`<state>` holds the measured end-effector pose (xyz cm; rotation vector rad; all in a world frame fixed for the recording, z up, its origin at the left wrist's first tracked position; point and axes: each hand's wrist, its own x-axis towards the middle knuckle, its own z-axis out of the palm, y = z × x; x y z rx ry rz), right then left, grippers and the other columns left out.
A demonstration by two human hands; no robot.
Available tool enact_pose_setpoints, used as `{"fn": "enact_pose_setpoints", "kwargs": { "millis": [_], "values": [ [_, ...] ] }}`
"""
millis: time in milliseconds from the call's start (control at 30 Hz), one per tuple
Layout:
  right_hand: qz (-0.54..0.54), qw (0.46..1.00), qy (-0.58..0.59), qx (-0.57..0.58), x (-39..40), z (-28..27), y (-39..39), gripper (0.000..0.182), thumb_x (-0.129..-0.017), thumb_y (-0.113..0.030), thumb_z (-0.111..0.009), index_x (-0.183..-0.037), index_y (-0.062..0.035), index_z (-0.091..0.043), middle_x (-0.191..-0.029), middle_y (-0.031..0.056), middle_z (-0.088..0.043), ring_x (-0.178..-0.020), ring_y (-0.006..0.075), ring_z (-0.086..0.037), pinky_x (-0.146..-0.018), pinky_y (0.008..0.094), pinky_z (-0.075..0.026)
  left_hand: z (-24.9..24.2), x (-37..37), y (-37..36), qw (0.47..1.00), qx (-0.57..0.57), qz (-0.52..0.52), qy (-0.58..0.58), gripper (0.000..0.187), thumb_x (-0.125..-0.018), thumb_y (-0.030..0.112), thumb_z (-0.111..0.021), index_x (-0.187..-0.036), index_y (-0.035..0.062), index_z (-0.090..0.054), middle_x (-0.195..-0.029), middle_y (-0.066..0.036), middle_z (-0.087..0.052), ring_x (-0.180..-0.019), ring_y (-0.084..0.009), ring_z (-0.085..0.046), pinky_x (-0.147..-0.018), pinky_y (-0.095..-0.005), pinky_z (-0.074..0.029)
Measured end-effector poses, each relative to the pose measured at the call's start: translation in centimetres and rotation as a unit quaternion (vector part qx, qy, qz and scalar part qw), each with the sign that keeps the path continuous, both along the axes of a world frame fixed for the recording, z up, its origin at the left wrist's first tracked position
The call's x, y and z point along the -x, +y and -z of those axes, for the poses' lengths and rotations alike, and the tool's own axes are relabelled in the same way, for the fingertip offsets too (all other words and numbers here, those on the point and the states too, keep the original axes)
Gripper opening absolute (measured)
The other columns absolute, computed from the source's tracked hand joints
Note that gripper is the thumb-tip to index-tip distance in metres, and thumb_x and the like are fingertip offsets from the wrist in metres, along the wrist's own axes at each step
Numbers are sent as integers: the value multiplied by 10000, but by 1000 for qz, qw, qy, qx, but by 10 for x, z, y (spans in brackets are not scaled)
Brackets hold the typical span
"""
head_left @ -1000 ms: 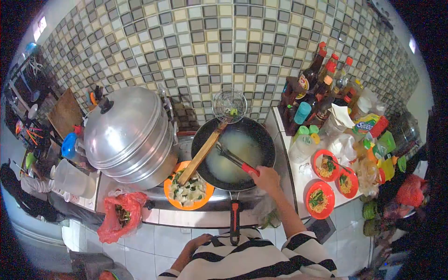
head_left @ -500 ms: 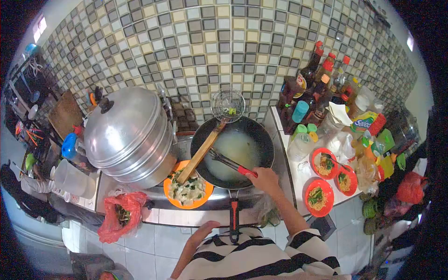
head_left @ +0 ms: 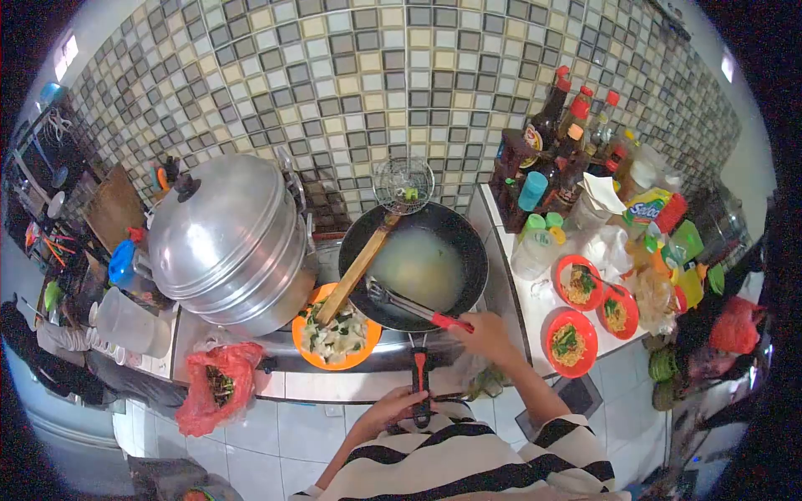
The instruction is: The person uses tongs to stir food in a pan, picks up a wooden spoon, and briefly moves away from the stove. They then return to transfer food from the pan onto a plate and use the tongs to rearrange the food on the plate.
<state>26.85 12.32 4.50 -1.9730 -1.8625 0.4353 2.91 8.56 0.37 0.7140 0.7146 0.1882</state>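
Note:
A dark wok (head_left: pixel 474 250) with cloudy liquid (head_left: pixel 426 271) in it sits on the stove. My right hand (head_left: pixel 489 336) is closed around the red grip of metal tongs (head_left: pixel 409 305), whose tips reach into the wok at its left side. Below the wok, my left hand (head_left: pixel 399 407) has its fingers wrapped at the black-and-red wok handle (head_left: pixel 419 376). A wire strainer (head_left: pixel 403 185) with a wooden handle (head_left: pixel 363 260) lies across the wok's left rim, its basket against the tiled wall. The handle's end rests in an orange plate (head_left: pixel 342 364) of pale pieces and greens (head_left: pixel 338 338).
A big aluminium steamer pot (head_left: pixel 230 242) stands left of the wok. Several sauce bottles (head_left: pixel 547 117) crowd the right counter, with red plates of noodles (head_left: pixel 571 344) in front. A red plastic bag (head_left: pixel 213 388) hangs at the counter's front edge, beside a clear plastic container (head_left: pixel 125 321).
My left hand has moved right and up onto the wok handle. My right hand has shifted slightly right and down, and the tongs' tips sit lower and further left in the wok.

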Motion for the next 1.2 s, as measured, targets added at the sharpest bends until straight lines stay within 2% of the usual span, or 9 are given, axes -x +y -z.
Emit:
{"fn": "enact_pose_setpoints", "kwargs": {
  "millis": [133, 200, 333, 533, 600, 733, 1100, 1133, 1200],
  "values": [
    [-4, 996, 74, 40, -11, 7, -8, 387, -766, -461, -532, -765, -84, -622, -661, 140, -591, -633, 336, -579, -593, 440, -442, 4, 1, -1, 999, 13, -16, -28, 341, -870, 259, -510, -1088, -3, -503, -966, -73, -591, -897, -141, -577, -805, -258, -457],
    [-19, 994, 94, 59, -13, -1, -13, 323, -796, -352, -549, -771, -35, -604, -555, 124, -503, -506, 203, -491, -507, 349, -382, 6, 0, -2, 999, 11, -22, -39, 332, -870, 254, -511, -1081, -3, -505, -953, -72, -593, -900, -141, -577, -797, -256, -462],
    [-12, 988, 123, 93, -19, -3, -22, 361, -796, -380, -551, -787, -24, -603, -555, 105, -496, -512, 173, -479, -501, 338, -375, 7, 0, -4, 999, -1, -31, -39, 325, -875, 266, -503, -1065, 3, -497, -950, -71, -574, -900, -154, -556, -784, -274, -455],
    [12, 961, 238, 139, -28, 0, -35, 369, -822, -372, -553, -726, -18, -587, -544, -5, -477, -489, 101, -434, -447, 257, -327, 10, -2, -5, 998, 20, -48, -26, 327, -875, 262, -505, -1065, -3, -487, -956, -85, -573, -894, -159, -557, -765, -278, -462],
    [25, 915, 359, 184, -31, 9, -38, 337, -833, -356, -551, -707, -44, -560, -541, -47, -428, -475, 56, -389, -424, 213, -283, 10, -2, -6, 998, 21, -55, -21, 367, -865, 264, -521, -1081, -30, -478, -958, -106, -586, -886, -157, -576, -788, -263, -462],
    [56, 879, 431, 197, -32, 3, -49, 370, -829, -403, -535, -732, -50, -587, -581, -18, -481, -483, 85, -417, -433, 243, -320, 10, -3, -7, 998, 19, -64, -15, 368, -863, 266, -525, -1078, -29, -477, -957, -117, -586, -891, -160, -570, -783, -262, -461],
    [133, 817, 522, 206, -33, -3, -68, 348, -840, -389, -530, -667, -88, -508, -511, -59, -397, -431, 45, -352, -389, 209, -235, 20, -2, -11, 996, 36, -80, -25, 330, -864, 249, -526, -1084, 9, -471, -943, -110, -585, -892, -162, -575, -742, -255, -464],
    [145, 816, 524, 198, -33, -5, -68, 348, -840, -389, -530, -667, -88, -508, -511, -59, -397, -431, 45, -352, -389, 209, -235, 22, -2, -11, 995, 36, -89, -29, 313, -871, 244, -513, -1081, 16, -472, -940, -110, -584, -883, -161, -575, -724, -258, -463],
    [138, 876, 431, 170, -32, -4, -71, 329, -839, -367, -540, -661, -91, -516, -507, -58, -398, -438, 43, -355, -401, 206, -237, 24, -2, -9, 996, 37, -80, -34, 296, -878, 240, -499, -1078, 22, -472, -936, -110, -584, -874, -161, -575, -707, -260, -462]
  ]
}}
